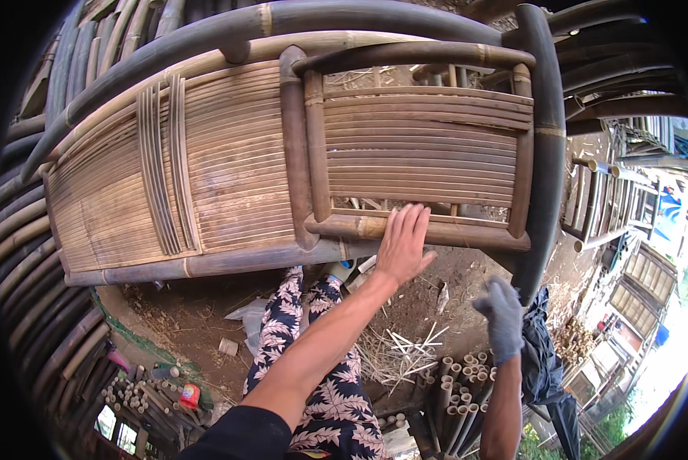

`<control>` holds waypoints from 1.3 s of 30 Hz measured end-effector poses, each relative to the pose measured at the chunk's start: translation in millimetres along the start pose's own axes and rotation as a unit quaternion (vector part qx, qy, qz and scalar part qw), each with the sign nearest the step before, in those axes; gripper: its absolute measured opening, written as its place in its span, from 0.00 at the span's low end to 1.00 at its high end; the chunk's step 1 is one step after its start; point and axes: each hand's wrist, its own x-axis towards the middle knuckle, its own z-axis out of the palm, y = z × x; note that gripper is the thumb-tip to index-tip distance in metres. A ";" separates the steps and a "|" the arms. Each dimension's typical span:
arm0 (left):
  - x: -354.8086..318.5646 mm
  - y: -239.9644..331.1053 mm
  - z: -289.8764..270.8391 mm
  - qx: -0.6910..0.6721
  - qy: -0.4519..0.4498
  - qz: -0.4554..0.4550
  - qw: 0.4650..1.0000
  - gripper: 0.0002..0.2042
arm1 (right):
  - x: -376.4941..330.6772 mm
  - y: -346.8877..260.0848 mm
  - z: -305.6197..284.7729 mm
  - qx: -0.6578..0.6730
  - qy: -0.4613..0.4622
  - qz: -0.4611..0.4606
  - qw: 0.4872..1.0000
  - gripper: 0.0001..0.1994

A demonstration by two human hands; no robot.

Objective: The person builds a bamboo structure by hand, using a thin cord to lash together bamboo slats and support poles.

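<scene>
A bamboo bench frame with a slatted seat stretches across the upper view. At its right end, a panel of thin bamboo slats sits inside a round-pole frame. My bare left hand lies on the panel's lower rail, open, fingers stretched over it. Below the rail's right end is my right hand in a grey glove, beside the dark bamboo post. Its fingers are loosely bent, thumb apart, with nothing visible in them. Two bundles of loose bamboo strips lie across the seat.
Dark bamboo poles are stacked at left. Thin bamboo offcuts and upright cut tubes are near my legs. Black plastic sheeting hangs right of my gloved hand. Another bamboo frame stands farther right.
</scene>
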 end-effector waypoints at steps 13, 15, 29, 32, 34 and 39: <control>-83.8 -56.4 62.3 -0.349 0.212 -0.421 0.810 0.42 | -34.0 130.9 81.0 -0.250 0.027 -0.063 0.966 0.37; -75.8 -59.5 60.9 -0.333 0.123 -0.438 0.825 0.33 | -5.4 120.2 111.9 -0.268 -0.031 -0.136 0.953 0.38; -185.8 -35.2 -1.7 -0.322 0.052 -0.332 0.885 0.22 | 5.9 95.9 203.8 -0.234 -0.094 -0.266 0.930 0.22; -163.9 -13.1 -62.5 -0.233 0.176 -0.244 0.925 0.32 | -76.5 65.4 143.2 -0.431 0.012 -0.436 0.790 0.22; -101.9 4.4 -99.3 -0.152 0.072 -0.004 0.986 0.33 | -116.8 18.6 111.6 -0.370 -0.048 -0.424 0.825 0.12; -17.1 -14.5 -92.4 -0.232 0.114 -0.058 0.964 0.09 | -83.3 -43.5 64.0 -0.195 0.159 -0.340 0.906 0.10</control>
